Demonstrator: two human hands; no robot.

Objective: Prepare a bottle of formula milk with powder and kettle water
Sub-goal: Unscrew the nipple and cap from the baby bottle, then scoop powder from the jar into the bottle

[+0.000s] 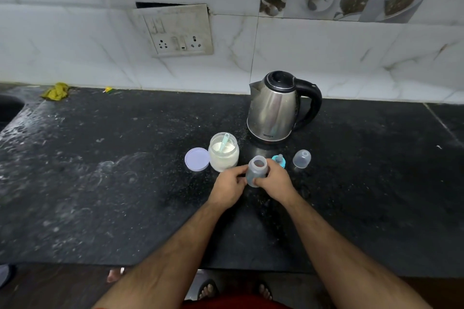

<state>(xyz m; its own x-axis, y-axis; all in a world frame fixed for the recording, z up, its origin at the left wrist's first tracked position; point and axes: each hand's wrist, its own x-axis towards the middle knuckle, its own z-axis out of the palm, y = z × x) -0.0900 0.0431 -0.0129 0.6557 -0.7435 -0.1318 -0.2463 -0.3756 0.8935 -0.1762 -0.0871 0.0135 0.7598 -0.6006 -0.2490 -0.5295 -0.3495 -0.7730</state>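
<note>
- Both hands, left hand (229, 187) and right hand (275, 180), grip an open baby bottle (256, 170) on the black counter (100, 170).
- Just behind it stand an open powder jar (223, 152) with a scoop (224, 142), its lid (197, 159), a teat (279, 160) and a clear cap (302, 158).
- A steel kettle (275, 108) stands behind.

Yellow cloth (55, 91) on dark counter (100, 183), wall socket panel (178, 31), sink edge (10, 108)

One wide-angle camera on my head looked forward and steeply down, close over the black counter (105, 183), taking in the tiled wall (326, 52) behind and my feet below.
</note>
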